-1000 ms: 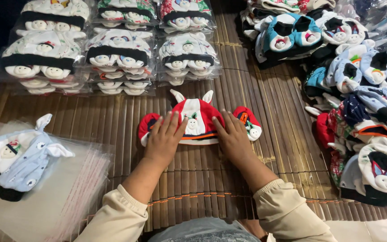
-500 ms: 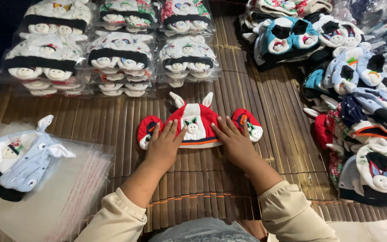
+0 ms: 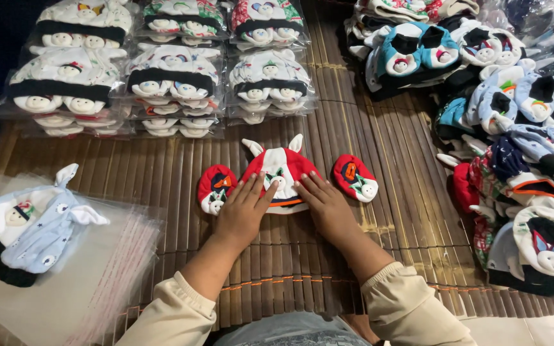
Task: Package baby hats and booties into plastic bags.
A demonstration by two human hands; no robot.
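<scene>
A small red and white baby hat [image 3: 281, 168] with two white ears lies flat on the brown bamboo mat [image 3: 386, 147]. Both my hands press flat on its lower edge: my left hand [image 3: 243, 210] on the left half, my right hand [image 3: 326, 204] on the right half, fingers spread. A red mitten [image 3: 216, 187] lies just left of the hat, touching my left hand's side. Another red mitten [image 3: 355, 177] lies to the right, apart from my right hand.
Stacks of bagged hat sets [image 3: 174, 77] line the far side. A loose pile of coloured hats [image 3: 514, 141] fills the right. A pale blue hat [image 3: 30, 227] rests on a stack of clear plastic bags [image 3: 91, 275] at the left.
Both hands have slid inward on the hat, closer together, and now press its lower middle. Hat and mittens stay in place.
</scene>
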